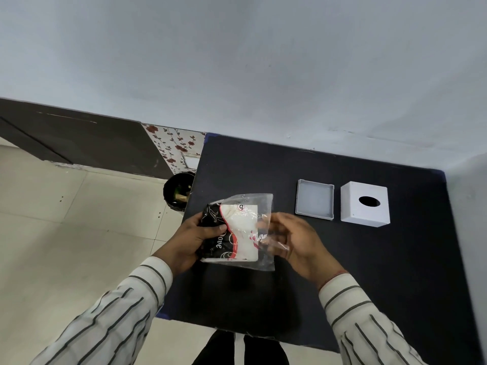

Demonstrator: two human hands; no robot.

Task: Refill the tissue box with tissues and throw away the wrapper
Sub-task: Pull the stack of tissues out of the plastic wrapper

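I hold a pack of white tissues [241, 227] in a clear plastic wrapper printed black and red, above the left part of the dark table [342, 272]. My left hand [192, 242] grips the pack's printed left end. My right hand [295, 241] has its fingers on the wrapper's loose clear end. The white tissue box [365, 204], with an oval hole on top, stands at the far right of the table. Its flat white base tray [315, 202] lies just left of it, apart from the box.
A black round bin [177, 192] with some rubbish inside stands on the tiled floor [66, 233] just past the table's left edge. The wall runs behind the table and along its right side.
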